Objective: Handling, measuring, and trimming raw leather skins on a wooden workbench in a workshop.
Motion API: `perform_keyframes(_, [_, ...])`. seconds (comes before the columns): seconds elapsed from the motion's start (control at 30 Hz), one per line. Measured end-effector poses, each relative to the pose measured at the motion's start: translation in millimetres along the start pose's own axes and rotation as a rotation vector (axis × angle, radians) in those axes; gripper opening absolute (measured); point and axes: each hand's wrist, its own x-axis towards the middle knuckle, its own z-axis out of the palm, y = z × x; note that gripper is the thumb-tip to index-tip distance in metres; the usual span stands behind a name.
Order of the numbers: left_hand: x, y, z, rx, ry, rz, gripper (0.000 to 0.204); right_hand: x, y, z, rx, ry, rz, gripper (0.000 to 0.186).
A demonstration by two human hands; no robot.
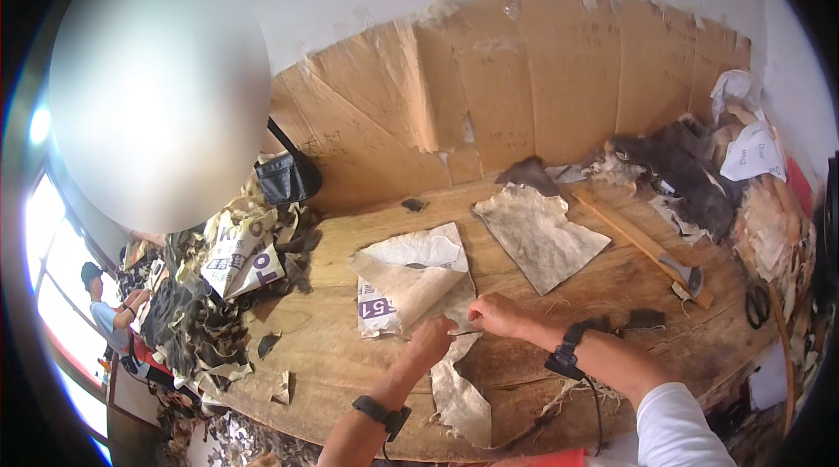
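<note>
My left hand (429,343) is closed, fingertips pinched together at the lower edge of a folded hide piece backed with printed paper (411,270). Close by on the right, my right hand (500,317) is closed too, its knuckles above the same edge. A thin dark sliver shows between the hands; what each one grips is too small to make out. Below them a pale, irregular strip of hide (461,393) lies on the wooden table (350,384), its upper end near my fingers. Farther off rests a flat greyish hide piece (542,235).
A wooden-handled tool with a curved metal blade (690,277) lies at the right, near black-handled scissors (757,305). Fur scraps (205,323) heap up at left, more (682,166) at far right. Cardboard (542,74) lines the wall; a black bag (287,177) hangs there. Another person (114,318) works at far left.
</note>
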Motion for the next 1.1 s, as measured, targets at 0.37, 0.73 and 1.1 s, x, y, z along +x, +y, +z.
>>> perform_keyframes(0.37, [-5.5,5.1,8.2,-0.228,0.108,0.014,0.025,-5.4,11.4,25.0,0.003,-0.115,-0.039,0.012])
perform_keyframes(0.73, [-7.1,-13.5,23.6,-0.315,0.219,0.113,0.021,-8.6,5.7,34.2,-0.124,-0.019,0.009,0.011])
perform_keyframes(1.1, [-1.7,-13.5,23.7,-0.360,0.182,0.083,0.017,-2.4,10.8,35.9,-0.154,-0.005,-0.091,0.008])
